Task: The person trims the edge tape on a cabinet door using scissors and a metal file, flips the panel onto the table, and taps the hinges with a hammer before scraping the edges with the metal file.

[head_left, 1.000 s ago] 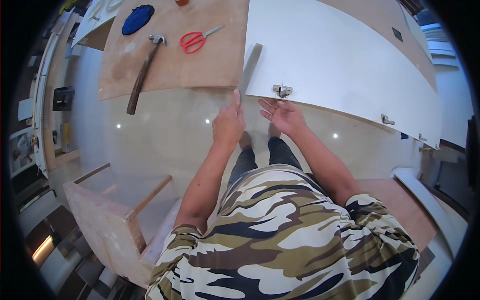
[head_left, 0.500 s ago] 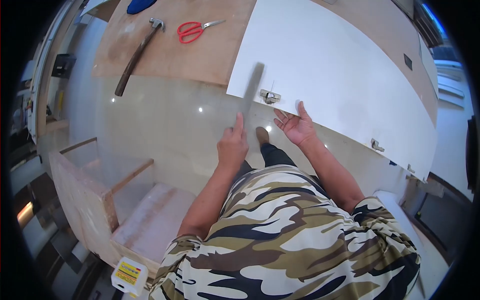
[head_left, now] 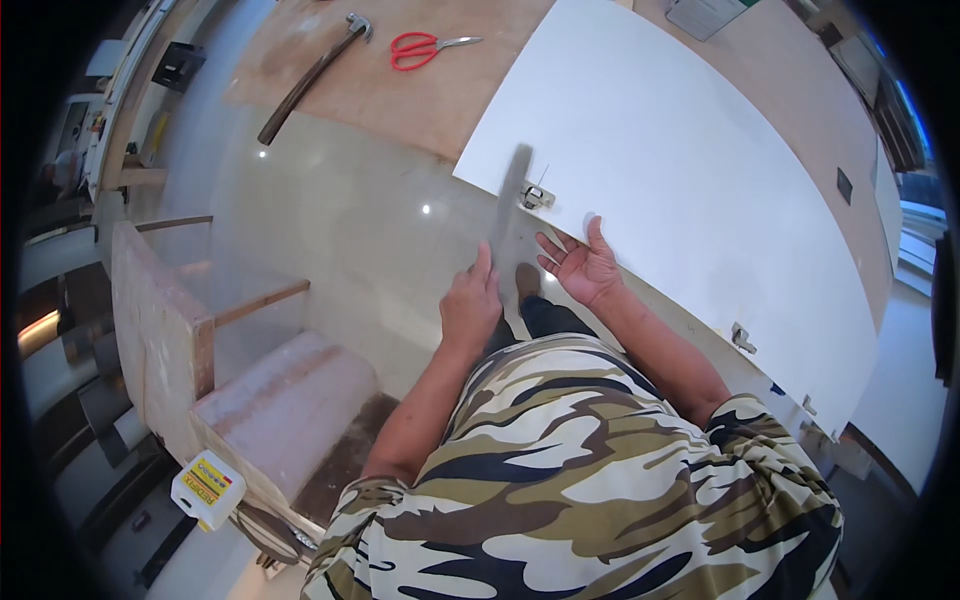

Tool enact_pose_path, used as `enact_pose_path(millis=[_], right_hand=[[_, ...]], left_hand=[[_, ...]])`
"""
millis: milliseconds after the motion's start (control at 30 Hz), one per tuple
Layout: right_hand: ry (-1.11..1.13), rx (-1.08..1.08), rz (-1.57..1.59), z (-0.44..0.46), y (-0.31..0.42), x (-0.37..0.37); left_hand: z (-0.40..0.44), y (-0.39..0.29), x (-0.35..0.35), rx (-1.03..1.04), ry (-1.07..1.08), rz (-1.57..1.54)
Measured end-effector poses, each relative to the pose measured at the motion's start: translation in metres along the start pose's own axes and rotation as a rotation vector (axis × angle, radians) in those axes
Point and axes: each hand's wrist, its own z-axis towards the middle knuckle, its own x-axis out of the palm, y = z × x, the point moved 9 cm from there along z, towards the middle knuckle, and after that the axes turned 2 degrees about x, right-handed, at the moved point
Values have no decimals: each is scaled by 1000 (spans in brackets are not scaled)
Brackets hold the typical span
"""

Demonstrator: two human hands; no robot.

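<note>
My left hand (head_left: 470,308) is closed round a long flat metal file (head_left: 513,195), index finger stretched along it. Motion blurs the file, which crosses the near edge of a white panel (head_left: 660,160) just left of a metal hinge (head_left: 535,196). Palm up, my right hand (head_left: 585,267) is at the same edge, right of that hinge. Its thumb reaches onto the panel's face and its fingers are spread below the edge. Whether those fingers touch the underside I cannot tell. Farther right along the edge sit a second hinge (head_left: 742,338) and a third (head_left: 809,404).
A claw hammer (head_left: 315,80) and red-handled scissors (head_left: 415,50) lie on a brown board (head_left: 300,50) beyond the panel. To my left stands a wooden frame (head_left: 160,310), with a white and yellow container (head_left: 208,490) near it.
The view has shifted, so the hammer and scissors appear higher and farther right. The file has slid back toward me and nearer the hinge. My right hand stays by the panel's edge.
</note>
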Motion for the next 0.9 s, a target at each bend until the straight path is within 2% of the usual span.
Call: enact_pose_path(millis=[67, 167, 267, 467, 567, 667, 767, 900], right_hand=[[14, 18, 2, 2, -1, -1], [16, 34, -6, 1, -1, -1], [17, 47, -22, 0, 0, 0], [-6, 51, -8, -2, 0, 2], [20, 59, -19, -3, -1, 4], [19, 70, -24, -2, -3, 3], [31, 64, -54, -1, 1, 3], [54, 77, -69, -4, 1, 5]], left_hand=[[38, 0, -1, -38, -6, 45], [82, 11, -11, -64, -131, 39], [76, 14, -18, -91, -138, 21], [-5, -9, 7, -41, -71, -142], [26, -8, 7, -83, -73, -66], [66, -4, 3, -124, -171, -45], [67, -5, -1, -182, -214, -178], [24, -5, 7, -155, -244, -257]])
